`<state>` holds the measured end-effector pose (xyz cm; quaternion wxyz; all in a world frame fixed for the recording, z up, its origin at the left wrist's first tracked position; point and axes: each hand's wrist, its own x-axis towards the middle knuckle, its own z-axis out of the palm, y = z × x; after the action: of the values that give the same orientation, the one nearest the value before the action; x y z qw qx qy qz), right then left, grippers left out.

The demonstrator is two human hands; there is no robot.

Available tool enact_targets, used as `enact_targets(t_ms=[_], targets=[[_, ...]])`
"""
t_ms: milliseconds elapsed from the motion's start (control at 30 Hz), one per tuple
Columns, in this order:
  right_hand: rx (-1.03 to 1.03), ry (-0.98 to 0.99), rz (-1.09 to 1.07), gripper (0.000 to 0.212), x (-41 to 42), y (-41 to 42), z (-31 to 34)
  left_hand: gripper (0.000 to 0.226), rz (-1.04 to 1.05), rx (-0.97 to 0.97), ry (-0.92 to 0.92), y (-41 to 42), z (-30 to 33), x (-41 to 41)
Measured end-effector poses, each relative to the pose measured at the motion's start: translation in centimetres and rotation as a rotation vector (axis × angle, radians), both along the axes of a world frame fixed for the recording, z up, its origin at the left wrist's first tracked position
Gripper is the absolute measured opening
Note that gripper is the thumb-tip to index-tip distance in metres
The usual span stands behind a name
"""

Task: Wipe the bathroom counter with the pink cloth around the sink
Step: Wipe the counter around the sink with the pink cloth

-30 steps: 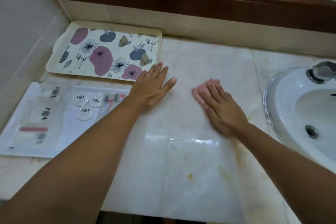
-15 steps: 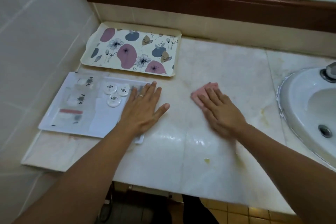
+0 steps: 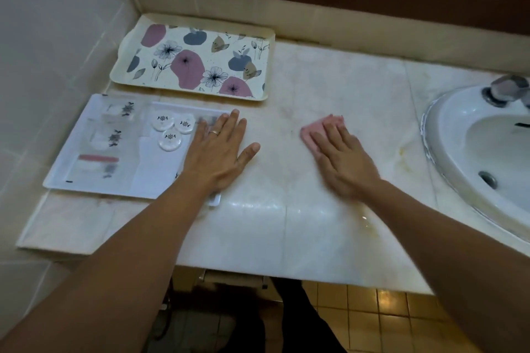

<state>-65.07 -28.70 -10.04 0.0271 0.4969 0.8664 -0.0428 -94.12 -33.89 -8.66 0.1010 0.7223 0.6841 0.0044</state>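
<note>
My right hand point(image 3: 342, 156) presses flat on the pink cloth point(image 3: 314, 131), which lies on the pale marble counter point(image 3: 286, 226) left of the white sink point(image 3: 464, 140). Only the cloth's far left part shows beyond my fingers. My left hand point(image 3: 219, 152) rests palm down, fingers spread, on the right end of a white tray point(image 3: 94, 180) and holds nothing. A ring sits on one finger.
The white tray carries small round white containers point(image 3: 169, 130) and wrapped toiletries. A floral tray point(image 3: 195, 63) stands behind it by the back wall. A metal faucet point(image 3: 506, 90) is at the sink's rim. Yellowish stains point(image 3: 401, 155) mark the counter near the sink. Tiled wall stands at left.
My left hand slid left and back from the bare counter onto the white tray's end. My right hand stays on the cloth. The camera has pulled back.
</note>
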Motion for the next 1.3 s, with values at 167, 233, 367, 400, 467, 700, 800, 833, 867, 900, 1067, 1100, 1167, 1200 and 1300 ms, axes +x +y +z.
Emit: enact_targets(t_ms=[167,233,367,400,467,700,800,833,867,900,1067,1100,1167,1200,1300], targets=[[-0.050,0.097,0.166,0.056,-7.0,-7.9,-0.3,0.075,-0.005,0.018,0.018,0.0,-0.1,0.0],[-0.109,0.043,0.418,0.055,-2.8,-11.3,0.6,0.074,-0.010,0.030,0.034,0.1,-0.1,0.0],[-0.163,-0.042,0.317,0.055,5.2,-8.2,1.0,0.072,-0.024,0.059,0.078,0.0,0.1,0.2],[-0.130,-0.024,0.196,0.055,5.0,-6.7,0.8,0.072,-0.028,0.067,0.099,0.0,0.2,0.3],[-0.041,0.016,0.002,0.057,1.2,-5.0,0.2,0.072,-0.027,0.082,0.144,0.0,0.5,0.6],[-0.078,0.077,0.488,0.052,-3.3,-14.5,0.0,0.074,-0.051,0.057,0.239,0.1,1.0,0.7],[-0.081,0.006,0.591,0.053,4.7,-12.0,0.3,0.076,-0.040,0.049,0.272,-0.6,1.6,1.1],[-0.082,-0.017,0.502,0.054,6.5,-10.4,0.4,0.075,-0.023,0.054,0.267,-1.1,1.8,1.5],[-0.077,-0.009,0.365,0.054,7.4,-8.9,0.5,0.074,-0.003,0.063,0.247,-1.7,2.0,2.2],[-0.057,0.014,0.227,0.053,7.1,-8.0,0.6,0.072,0.016,0.070,0.212,-2.4,2.0,3.1],[-0.036,0.046,0.120,0.063,1.4,-10.9,-0.7,0.069,0.057,0.073,0.024,-8.0,0.4,9.0],[-0.057,0.046,0.220,0.060,2.6,-12.2,-0.8,0.067,0.081,0.069,-0.001,-9.1,-0.2,9.9],[-0.060,0.064,0.380,0.055,7.3,-14.4,-0.5,0.062,0.153,0.047,-0.041,-10.3,-1.0,11.1],[-0.069,0.063,0.421,0.054,10.1,-14.7,0.0,0.060,0.183,0.034,-0.054,-10.6,-1.3,11.4],[-0.106,-0.006,0.323,0.054,16.3,-12.2,0.8,0.061,0.204,0.024,-0.063,-10.9,-1.6,12.1]])
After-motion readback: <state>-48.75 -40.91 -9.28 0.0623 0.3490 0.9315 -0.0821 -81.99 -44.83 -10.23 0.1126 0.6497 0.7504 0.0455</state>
